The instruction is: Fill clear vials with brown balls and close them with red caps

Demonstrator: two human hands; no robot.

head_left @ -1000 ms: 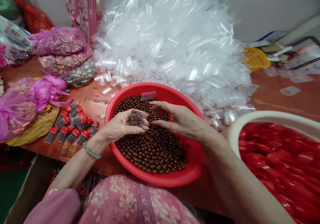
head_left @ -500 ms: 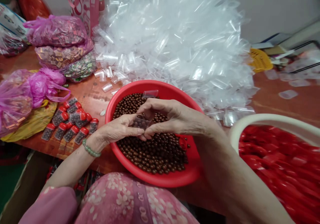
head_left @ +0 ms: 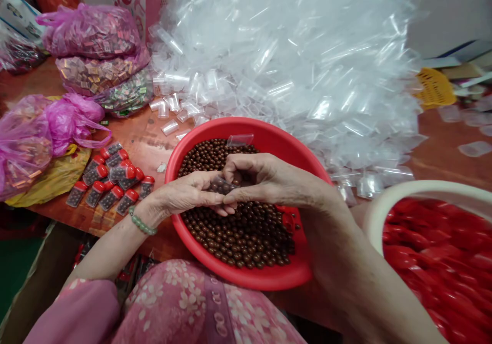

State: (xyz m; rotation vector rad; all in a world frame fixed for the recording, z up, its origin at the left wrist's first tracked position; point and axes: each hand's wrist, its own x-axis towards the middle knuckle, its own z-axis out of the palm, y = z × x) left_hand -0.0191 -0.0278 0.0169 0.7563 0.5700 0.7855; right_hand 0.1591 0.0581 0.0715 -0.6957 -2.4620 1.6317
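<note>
My left hand [head_left: 196, 194], with a green bead bracelet at the wrist, is closed around a small clear plastic box [head_left: 221, 185] with dark brown balls inside. My right hand [head_left: 261, 180] closes its thumb and curled fingers about the right end of that box, and the two thumbs meet there. Both hands are over a red basin [head_left: 246, 278] that holds many shiny brown balls [head_left: 238, 244]. Another clear piece [head_left: 240, 140] lies on the balls at the far side, and a red cap-like part [head_left: 287, 221] is inside at the right.
Filled boxes with red caps [head_left: 115, 175] lie left of the basin, by purple bags [head_left: 92, 31] of small pieces. A large heap of clear boxes [head_left: 284, 62] stands behind. At right, a cream tub [head_left: 374, 221] holds red parts [head_left: 438, 257], and a yellow basket [head_left: 434, 87] sits farther back.
The view has shifted slightly, so the surroundings sit differently. My right fingers have drawn closer together at the end of the box, which stays in my left hand.
</note>
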